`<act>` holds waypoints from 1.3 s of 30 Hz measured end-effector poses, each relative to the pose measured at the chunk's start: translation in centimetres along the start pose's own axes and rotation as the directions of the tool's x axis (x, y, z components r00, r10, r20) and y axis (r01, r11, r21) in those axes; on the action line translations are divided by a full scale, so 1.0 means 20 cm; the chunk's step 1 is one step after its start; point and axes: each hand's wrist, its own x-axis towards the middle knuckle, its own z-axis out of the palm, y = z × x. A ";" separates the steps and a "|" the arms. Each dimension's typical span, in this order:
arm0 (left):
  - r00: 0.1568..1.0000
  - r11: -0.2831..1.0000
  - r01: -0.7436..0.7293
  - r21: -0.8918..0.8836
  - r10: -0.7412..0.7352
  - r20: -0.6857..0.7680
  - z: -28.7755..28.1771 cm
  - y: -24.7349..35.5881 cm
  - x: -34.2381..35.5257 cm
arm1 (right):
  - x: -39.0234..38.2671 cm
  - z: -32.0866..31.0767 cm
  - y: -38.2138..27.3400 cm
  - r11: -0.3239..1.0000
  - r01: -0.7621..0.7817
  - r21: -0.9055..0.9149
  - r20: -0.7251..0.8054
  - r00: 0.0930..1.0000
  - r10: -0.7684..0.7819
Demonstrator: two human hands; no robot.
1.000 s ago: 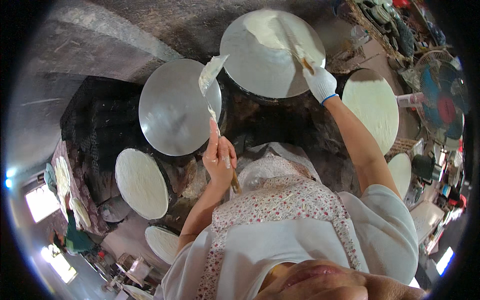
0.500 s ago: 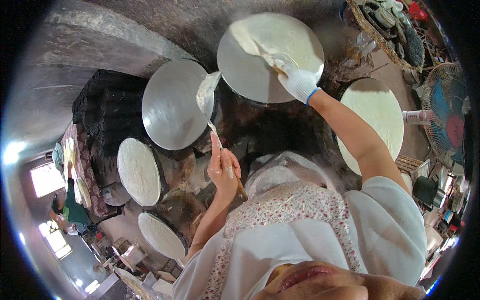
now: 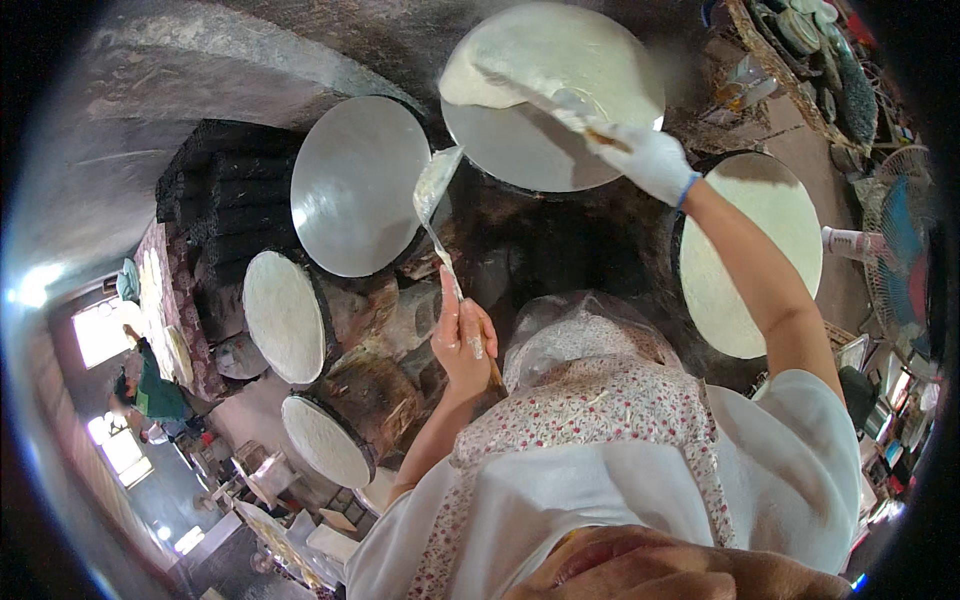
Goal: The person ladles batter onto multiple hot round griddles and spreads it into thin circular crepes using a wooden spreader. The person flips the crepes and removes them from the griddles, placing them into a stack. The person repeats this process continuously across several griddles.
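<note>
My left hand [image 3: 465, 342] is closed around the handle of a ladle [image 3: 436, 187]. White batter coats the ladle's bowl, raised beside the rim of the far round griddle [image 3: 545, 150]. My right hand [image 3: 650, 165], in a white glove with a blue cuff, grips the wooden handle of a long scraper [image 3: 548, 104]. Its blade lies across the far griddle, at the edge of a layer of white batter [image 3: 555, 50]. Batter covers the back of that griddle, while grey metal shows along its near side. Left of the ladle stands a bare grey griddle [image 3: 358, 190].
A batter-covered griddle [image 3: 755, 255] is on my right, and two smaller white-covered rounds [image 3: 284, 317] sit on the left. Dark stacked blocks [image 3: 235, 190] stand beyond them. A fan [image 3: 900, 255] is at the far right. Another person [image 3: 160, 385] works at the far left.
The scraper and my right hand have moved to the right. The batter layer now reaches over the far griddle's back left. My left hand still holds the ladle up.
</note>
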 end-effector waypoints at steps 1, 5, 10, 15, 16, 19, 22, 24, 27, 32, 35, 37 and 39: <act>1.000 1.000 -0.002 0.012 0.001 0.014 -0.01 -0.01 0.00 | -0.04 -0.03 0.05 0.997 0.009 0.071 -0.033 0.999 -0.007; 0.999 1.000 -0.015 0.019 0.014 0.031 0.00 -0.10 0.02 | 0.28 -0.11 0.00 0.940 -0.332 -0.078 0.049 0.941 0.336; 0.991 0.992 0.127 0.001 -0.127 -0.049 -0.01 -0.09 -0.02 | 0.11 0.03 0.12 0.993 -0.061 0.097 0.190 0.981 0.042; 1.000 0.987 -0.003 0.162 0.000 0.020 -0.03 -0.17 0.33 | 0.44 0.09 0.42 0.971 -0.240 -0.001 0.044 0.970 0.240; 1.000 0.983 0.029 0.181 -0.030 0.006 0.00 -0.17 0.47 | 0.44 0.06 0.31 0.980 -0.196 -0.021 0.084 0.977 0.197; 0.999 0.992 0.025 0.122 -0.022 -0.025 0.07 -0.19 0.80 | 0.35 -0.09 -0.05 0.990 -0.029 -0.137 0.177 0.983 0.054; 0.999 0.993 0.045 0.109 -0.045 0.001 0.11 -0.24 0.98 | 0.19 -0.09 0.03 0.927 0.139 -0.349 0.190 0.979 -0.075; 0.998 0.993 0.054 0.106 -0.055 0.007 0.12 -0.27 0.99 | 0.08 -0.14 0.12 0.949 0.122 -0.290 0.106 0.990 -0.095; 0.994 0.989 0.104 0.105 -0.106 0.014 0.18 -0.28 0.94 | 0.13 -0.20 0.20 0.974 -0.131 -0.186 -0.040 0.991 0.126; 0.987 0.986 0.158 0.056 -0.159 0.021 0.23 -0.32 0.70 | 0.14 -0.02 0.21 0.922 0.063 -0.382 0.098 0.995 -0.028; 0.998 0.979 0.064 0.194 -0.066 0.006 0.23 -0.34 0.53 | 0.00 -0.05 0.18 0.921 0.165 -0.353 0.117 0.984 -0.132; 0.996 0.963 0.059 0.262 -0.074 0.047 0.23 -0.31 0.42 | -0.11 -0.04 0.27 0.934 0.164 -0.318 0.092 0.986 -0.141; 0.992 0.966 0.042 0.256 -0.071 0.107 0.21 -0.33 0.33 | -0.26 -0.09 0.29 0.953 0.170 -0.249 0.009 0.985 -0.174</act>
